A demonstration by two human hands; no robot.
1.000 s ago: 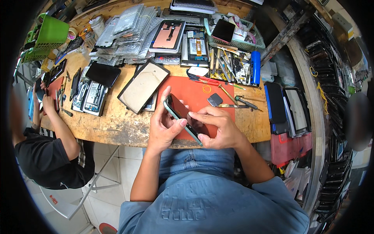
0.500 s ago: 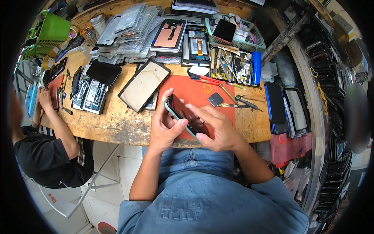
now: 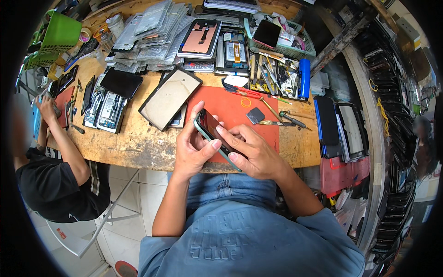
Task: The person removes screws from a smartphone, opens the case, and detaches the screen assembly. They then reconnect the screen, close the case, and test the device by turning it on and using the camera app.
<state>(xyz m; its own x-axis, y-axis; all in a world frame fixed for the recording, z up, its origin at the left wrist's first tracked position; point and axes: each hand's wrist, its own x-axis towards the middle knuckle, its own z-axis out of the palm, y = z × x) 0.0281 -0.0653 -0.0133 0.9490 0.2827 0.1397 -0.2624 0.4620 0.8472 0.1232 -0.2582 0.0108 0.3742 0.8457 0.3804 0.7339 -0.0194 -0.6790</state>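
A smartphone [image 3: 209, 125] with a dark screen and a greenish edge is tilted in front of me, above the table's near edge. My left hand [image 3: 190, 153] is closed around its left side, the thumb along the near edge and the fingers behind. My right hand [image 3: 259, 154] grips the phone's lower right end. Its thumb rests by the near edge and a fingertip touches the screen; the fingers hide much of that end. Beneath the phone lies a red-orange mat [image 3: 207, 98].
A shallow tray [image 3: 170, 99] lies left of the mat. Opened phones [image 3: 110, 108] are farther left. Right of centre are a small dark square [image 3: 254, 116], a screwdriver [image 3: 293, 121] and red-handled pliers [image 3: 244, 92]. A co-worker's arm [image 3: 69, 143] reaches in at the left.
My hands and the phone have shifted slightly left. My right fingers have moved up the screen toward my left hand. The co-worker's hand has risen.
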